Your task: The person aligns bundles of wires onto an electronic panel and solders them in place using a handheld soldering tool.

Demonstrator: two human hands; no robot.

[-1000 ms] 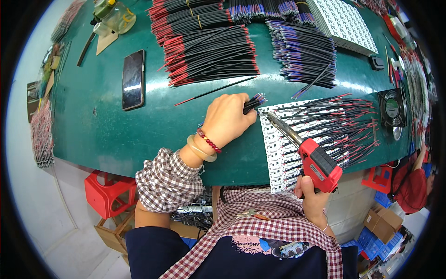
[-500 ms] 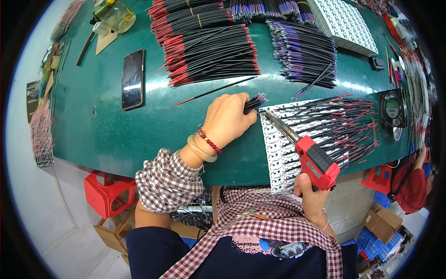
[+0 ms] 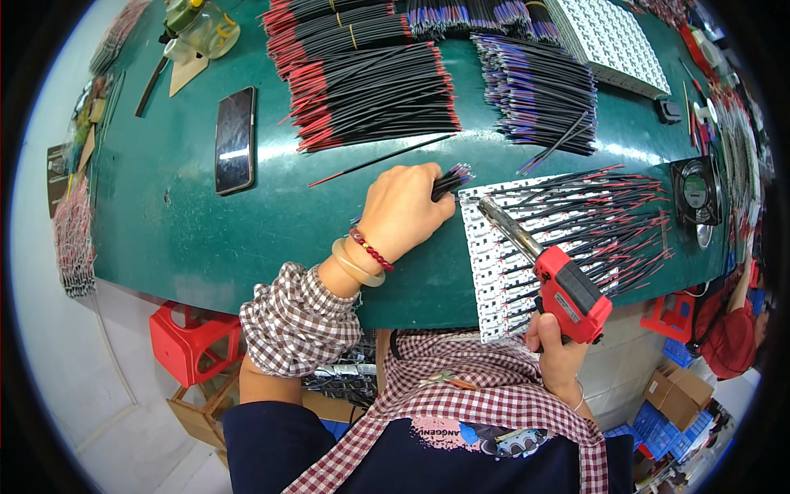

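My left hand [image 3: 405,206] is closed around a small bundle of black wires [image 3: 453,179] with bluish-purple ends, beside the top left corner of a white panel of small circuit boards [image 3: 487,306]. My right hand [image 3: 559,352] grips a red and black soldering gun [image 3: 572,290] by its handle. Its metal barrel slants up and left over the panel, the tip a little right of my left fingertips. Black wires with red ends [image 3: 613,218] lie in rows across the panel and stick out past its right side.
Behind are piles of red-ended black wires [image 3: 374,95] and purple-ended wires [image 3: 539,95], plus a stack of white panels [image 3: 613,45]. One loose wire [image 3: 383,160] lies ahead of my left hand. A phone [image 3: 235,142] is left, a black fan [image 3: 696,193] right.
The soldering gun has shifted right and slightly down with my right hand, its tip drawing away from my left fingers. My left hand and its wire bundle have stayed in place.
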